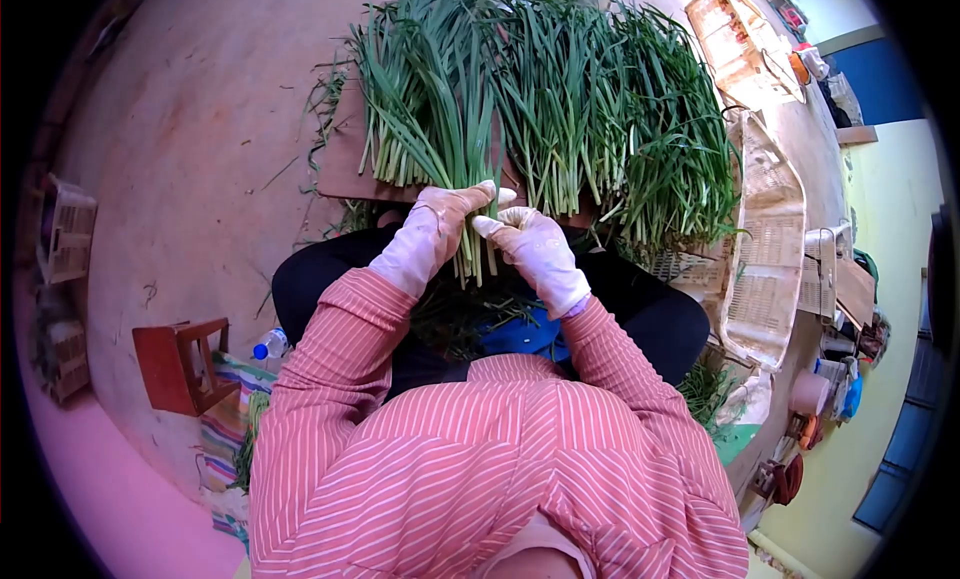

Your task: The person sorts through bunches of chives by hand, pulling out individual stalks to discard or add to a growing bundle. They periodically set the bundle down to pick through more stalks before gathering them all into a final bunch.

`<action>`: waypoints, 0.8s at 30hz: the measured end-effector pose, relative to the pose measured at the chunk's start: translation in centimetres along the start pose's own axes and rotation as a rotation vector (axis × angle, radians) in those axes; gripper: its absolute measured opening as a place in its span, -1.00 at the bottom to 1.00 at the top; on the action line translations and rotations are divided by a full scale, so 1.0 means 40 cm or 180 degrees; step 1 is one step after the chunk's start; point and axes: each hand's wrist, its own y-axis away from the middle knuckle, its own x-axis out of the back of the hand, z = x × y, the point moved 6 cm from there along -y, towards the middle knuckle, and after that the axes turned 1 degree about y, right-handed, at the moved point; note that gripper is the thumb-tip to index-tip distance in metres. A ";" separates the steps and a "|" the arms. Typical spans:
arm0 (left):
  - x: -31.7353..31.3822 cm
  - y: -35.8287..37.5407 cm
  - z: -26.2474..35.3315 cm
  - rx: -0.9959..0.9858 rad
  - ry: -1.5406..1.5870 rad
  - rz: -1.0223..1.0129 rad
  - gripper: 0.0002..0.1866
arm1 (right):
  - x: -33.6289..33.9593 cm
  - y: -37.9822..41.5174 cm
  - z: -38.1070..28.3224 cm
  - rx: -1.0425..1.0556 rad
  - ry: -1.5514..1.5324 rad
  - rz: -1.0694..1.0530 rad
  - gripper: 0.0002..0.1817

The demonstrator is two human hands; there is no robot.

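Note:
Both my hands wear pale, soiled gloves. My left hand (440,219) is wrapped round a bunch of garlic chives (440,109), with the pale cut ends sticking out below the fist and the long green leaves pointing away from me. Close beside it, my right hand (538,251) is closed, thumb and fingers pinched against the stalks at the bunch's right side. Exactly what lies between those fingertips is partly hidden. Beyond my hands, more garlic chives (565,109) lie in thick heaps on a brown board (347,169), stalk ends toward me.
Loose trimmings (460,319) lie in my lap. Plastic crates (765,289) stand at the right, with another crate (735,39) at the far right. To the left are a small wooden stool (180,369), a water bottle (270,345) and a striped mat (225,439).

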 end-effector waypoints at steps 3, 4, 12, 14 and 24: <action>0.026 -0.014 -0.007 -0.0334 -0.0248 0.0166 -0.63 | -0.005 0.022 0.000 -0.0337 -0.0631 0.0099 -0.69; 0.022 -0.011 -0.005 -0.0259 -0.0076 0.0295 -0.62 | -0.005 0.019 0.040 -0.0368 -0.0363 0.0095 -0.67; 0.023 -0.014 0.032 -0.0028 0.0651 0.0122 -0.55 | 0.031 0.140 0.254 -0.0353 0.2358 -0.0871 -0.48; 0.020 -0.015 0.025 -0.0017 0.0701 0.0025 -0.53 | 0.077 0.137 0.161 -0.0530 0.1922 -0.0480 -0.44; -0.029 -0.014 -0.028 0.0244 0.0946 -0.0695 -0.41 | -0.088 0.037 0.000 -0.0665 -0.1388 -0.1690 -0.59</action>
